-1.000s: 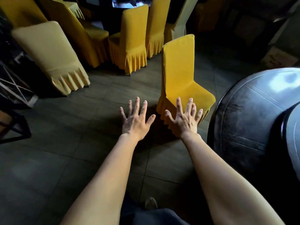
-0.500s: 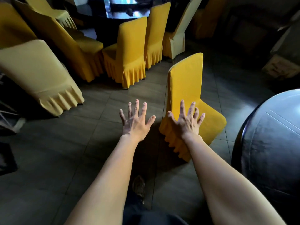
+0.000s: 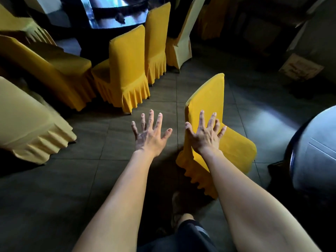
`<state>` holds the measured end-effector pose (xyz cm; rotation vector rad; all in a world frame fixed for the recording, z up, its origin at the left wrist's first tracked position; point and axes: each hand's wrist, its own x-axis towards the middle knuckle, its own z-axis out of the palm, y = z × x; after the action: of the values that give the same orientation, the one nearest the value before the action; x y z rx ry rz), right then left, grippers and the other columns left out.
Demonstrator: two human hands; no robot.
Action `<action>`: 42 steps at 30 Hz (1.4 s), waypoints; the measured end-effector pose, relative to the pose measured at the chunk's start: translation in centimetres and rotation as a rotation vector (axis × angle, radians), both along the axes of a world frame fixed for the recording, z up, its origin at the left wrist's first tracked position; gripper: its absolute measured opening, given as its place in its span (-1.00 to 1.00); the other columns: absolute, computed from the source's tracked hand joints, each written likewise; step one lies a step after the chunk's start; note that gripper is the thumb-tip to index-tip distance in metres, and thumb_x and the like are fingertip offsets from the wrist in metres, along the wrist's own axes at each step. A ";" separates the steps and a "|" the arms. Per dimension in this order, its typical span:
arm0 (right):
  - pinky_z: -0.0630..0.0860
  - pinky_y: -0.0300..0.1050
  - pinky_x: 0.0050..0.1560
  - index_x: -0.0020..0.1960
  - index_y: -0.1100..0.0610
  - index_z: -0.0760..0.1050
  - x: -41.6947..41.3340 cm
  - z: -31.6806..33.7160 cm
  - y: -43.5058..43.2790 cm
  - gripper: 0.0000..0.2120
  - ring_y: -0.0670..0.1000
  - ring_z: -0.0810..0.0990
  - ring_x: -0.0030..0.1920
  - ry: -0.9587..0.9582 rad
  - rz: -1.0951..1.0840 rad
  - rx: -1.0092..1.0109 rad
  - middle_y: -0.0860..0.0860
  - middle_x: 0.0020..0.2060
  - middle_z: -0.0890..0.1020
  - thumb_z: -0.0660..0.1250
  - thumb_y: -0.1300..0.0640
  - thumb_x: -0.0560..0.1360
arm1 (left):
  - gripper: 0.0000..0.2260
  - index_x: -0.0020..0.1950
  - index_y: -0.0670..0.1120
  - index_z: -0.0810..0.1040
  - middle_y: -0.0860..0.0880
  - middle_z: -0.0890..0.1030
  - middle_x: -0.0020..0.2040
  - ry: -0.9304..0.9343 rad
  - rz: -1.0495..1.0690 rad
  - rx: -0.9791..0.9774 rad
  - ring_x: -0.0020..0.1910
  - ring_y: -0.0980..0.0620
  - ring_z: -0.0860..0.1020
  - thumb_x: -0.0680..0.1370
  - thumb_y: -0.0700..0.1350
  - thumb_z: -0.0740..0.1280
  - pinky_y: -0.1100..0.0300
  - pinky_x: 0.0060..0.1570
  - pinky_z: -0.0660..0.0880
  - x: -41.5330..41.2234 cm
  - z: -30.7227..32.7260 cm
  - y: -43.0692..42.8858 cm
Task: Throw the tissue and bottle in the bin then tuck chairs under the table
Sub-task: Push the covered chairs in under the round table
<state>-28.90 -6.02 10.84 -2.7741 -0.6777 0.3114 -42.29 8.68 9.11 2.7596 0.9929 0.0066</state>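
Note:
A lone yellow-covered chair (image 3: 209,99) stands on the dark tiled floor, its seat facing a round dark table (image 3: 316,142) at the right edge. My right hand (image 3: 205,135) is stretched out with fingers spread, in front of that chair's back; contact cannot be told. My left hand (image 3: 150,135) is also open with fingers spread, over bare floor to the chair's left, holding nothing. No tissue, bottle or bin is in view.
Several more yellow-covered chairs (image 3: 125,70) ring a second glossy round table (image 3: 116,17) at the top. A paler chair (image 3: 27,122) stands at the left. A cardboard box (image 3: 300,68) sits at the far right. My foot (image 3: 179,206) is below.
The view has moved closer and tilted up: the lone chair sits lower in frame, and the right table has slid toward the edge. Both hands stay spread and outstretched.

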 end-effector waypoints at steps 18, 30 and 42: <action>-0.18 0.36 0.59 0.69 -0.05 -0.19 19.6 -8.0 18.5 -0.21 0.27 0.01 0.65 0.374 -0.545 0.144 0.23 0.68 -0.05 -0.02 -0.38 0.62 | -0.35 0.65 0.15 -0.15 -0.01 -0.21 0.68 0.094 -0.052 -0.088 0.64 -0.13 -0.21 0.61 0.39 -0.15 -0.31 0.53 -0.24 25.8 -2.8 18.0; 0.00 0.23 0.60 0.69 -0.07 0.01 21.7 -9.4 22.9 -0.33 0.19 0.26 0.59 0.334 -1.103 0.254 0.18 0.65 0.20 0.00 -0.31 0.66 | -0.33 0.65 0.16 -0.15 0.03 -0.21 0.68 0.234 -0.644 -0.072 0.65 -0.14 -0.18 0.59 0.41 -0.17 -0.32 0.52 -0.18 42.8 -5.6 20.2; -0.16 0.24 0.62 0.66 -0.03 0.17 23.4 -8.9 25.5 -0.21 0.14 0.26 0.59 0.262 -1.590 0.043 0.16 0.64 0.24 -0.06 -0.45 0.57 | -0.27 0.66 0.13 -0.08 -0.03 -0.13 0.69 0.251 -1.694 0.152 0.65 -0.19 -0.12 0.54 0.41 -0.23 -0.41 0.48 -0.07 54.0 -6.3 15.3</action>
<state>-5.46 19.46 1.90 -2.2562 1.4779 0.2401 11.70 23.99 2.79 2.7847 -1.4979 -0.5039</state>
